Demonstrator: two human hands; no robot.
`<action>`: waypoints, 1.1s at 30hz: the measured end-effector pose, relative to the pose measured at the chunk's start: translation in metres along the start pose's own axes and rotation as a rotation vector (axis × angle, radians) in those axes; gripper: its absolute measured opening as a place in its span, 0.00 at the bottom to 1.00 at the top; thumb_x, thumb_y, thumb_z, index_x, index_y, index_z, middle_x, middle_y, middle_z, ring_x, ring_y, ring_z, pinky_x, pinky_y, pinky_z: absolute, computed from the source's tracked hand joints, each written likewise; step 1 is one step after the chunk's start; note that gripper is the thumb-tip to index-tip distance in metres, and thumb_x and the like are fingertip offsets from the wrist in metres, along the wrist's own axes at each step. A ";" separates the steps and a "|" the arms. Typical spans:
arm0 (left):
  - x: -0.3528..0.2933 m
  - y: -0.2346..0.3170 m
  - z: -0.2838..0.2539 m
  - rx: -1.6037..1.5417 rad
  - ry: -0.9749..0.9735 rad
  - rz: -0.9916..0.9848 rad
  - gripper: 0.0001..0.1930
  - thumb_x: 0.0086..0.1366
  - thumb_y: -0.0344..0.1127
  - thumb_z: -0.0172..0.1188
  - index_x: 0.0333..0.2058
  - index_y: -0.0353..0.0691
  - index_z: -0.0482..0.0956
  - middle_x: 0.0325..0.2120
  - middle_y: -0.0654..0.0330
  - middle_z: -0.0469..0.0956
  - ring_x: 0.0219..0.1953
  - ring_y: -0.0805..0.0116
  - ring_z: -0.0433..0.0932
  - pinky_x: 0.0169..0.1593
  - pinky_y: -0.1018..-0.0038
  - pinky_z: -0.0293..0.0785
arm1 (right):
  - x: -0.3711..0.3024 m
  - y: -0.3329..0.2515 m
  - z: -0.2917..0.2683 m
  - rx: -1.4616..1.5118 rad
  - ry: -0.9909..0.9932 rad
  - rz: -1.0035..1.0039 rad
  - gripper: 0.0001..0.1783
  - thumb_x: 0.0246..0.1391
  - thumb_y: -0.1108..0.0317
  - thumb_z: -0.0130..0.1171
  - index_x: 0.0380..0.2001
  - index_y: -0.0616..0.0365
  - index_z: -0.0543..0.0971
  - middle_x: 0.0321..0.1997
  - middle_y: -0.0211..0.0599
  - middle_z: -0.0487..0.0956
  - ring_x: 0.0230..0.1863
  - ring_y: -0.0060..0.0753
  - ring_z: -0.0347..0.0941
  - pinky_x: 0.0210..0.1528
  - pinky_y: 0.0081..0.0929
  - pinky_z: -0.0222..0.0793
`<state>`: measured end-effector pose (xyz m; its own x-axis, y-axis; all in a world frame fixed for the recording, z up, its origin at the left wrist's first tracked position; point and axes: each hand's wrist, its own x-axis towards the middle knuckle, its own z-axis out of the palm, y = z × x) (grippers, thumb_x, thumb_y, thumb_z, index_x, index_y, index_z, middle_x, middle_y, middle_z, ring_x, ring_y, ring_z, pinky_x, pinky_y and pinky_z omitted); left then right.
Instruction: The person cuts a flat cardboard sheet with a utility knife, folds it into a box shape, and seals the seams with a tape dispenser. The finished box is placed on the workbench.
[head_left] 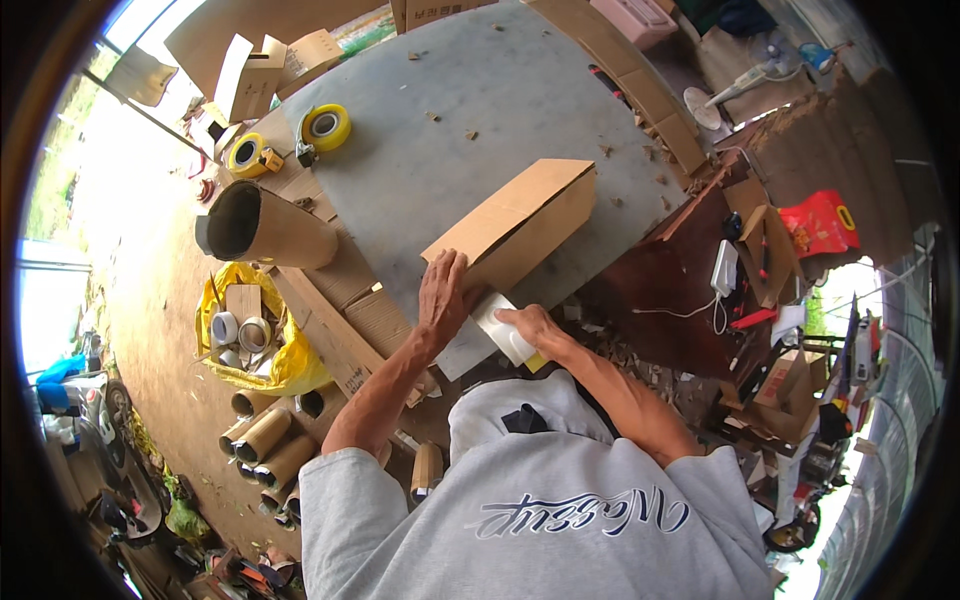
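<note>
A long, closed brown cardboard box lies slantwise on the grey tabletop. At its near end my left hand is closed on the corner, with fingertips over the top edge and the thumb partly hidden at the side. My right hand pinches a white, flat rectangular piece right beside that end, with the thumb on its upper face. Just below the white piece a bit of yellow shows; what it belongs to is hidden.
Yellow tape rolls sit at the table's far left. A wide cardboard tube stands left, above a yellow bag of tape rolls. Several cardboard tubes lie lower left. Cardboard scraps dot the tabletop. A white power strip is at right.
</note>
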<state>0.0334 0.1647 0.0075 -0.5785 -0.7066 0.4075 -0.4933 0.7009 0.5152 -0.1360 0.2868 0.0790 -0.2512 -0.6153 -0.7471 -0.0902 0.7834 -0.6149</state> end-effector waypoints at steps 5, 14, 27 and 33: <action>0.000 0.003 -0.002 -0.017 -0.022 0.033 0.37 0.53 0.36 0.76 0.60 0.35 0.69 0.57 0.44 0.73 0.61 0.41 0.73 0.62 0.51 0.70 | -0.001 -0.015 0.000 -0.288 -0.035 -0.004 0.37 0.55 0.43 0.59 0.43 0.76 0.80 0.43 0.68 0.82 0.44 0.45 0.81 0.49 0.44 0.73; -0.003 0.001 0.001 0.033 -0.028 0.032 0.37 0.56 0.39 0.74 0.61 0.36 0.68 0.59 0.44 0.72 0.62 0.42 0.72 0.65 0.50 0.67 | 0.015 -0.046 -0.004 -0.233 -0.156 -0.012 0.32 0.59 0.48 0.58 0.48 0.73 0.81 0.53 0.53 0.81 0.51 0.39 0.77 0.48 0.43 0.74; 0.057 0.044 -0.011 0.288 -0.366 -0.357 0.24 0.43 0.47 0.77 0.34 0.38 0.81 0.40 0.49 0.84 0.47 0.50 0.83 0.52 0.55 0.74 | -0.002 0.004 -0.036 -0.604 -0.215 -0.117 0.36 0.54 0.40 0.60 0.42 0.70 0.85 0.44 0.61 0.85 0.49 0.54 0.83 0.49 0.42 0.75; 0.054 0.058 -0.009 0.166 0.102 -0.202 0.18 0.59 0.45 0.67 0.36 0.33 0.84 0.37 0.42 0.84 0.48 0.49 0.83 0.51 0.59 0.77 | -0.022 0.071 -0.106 -0.007 -0.151 -0.305 0.32 0.60 0.44 0.61 0.34 0.71 0.84 0.28 0.45 0.84 0.33 0.27 0.79 0.38 0.32 0.73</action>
<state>-0.0205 0.1669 0.0662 -0.3939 -0.8336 0.3872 -0.6961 0.5456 0.4667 -0.2393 0.3652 0.0787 -0.0661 -0.8272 -0.5580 -0.1465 0.5612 -0.8146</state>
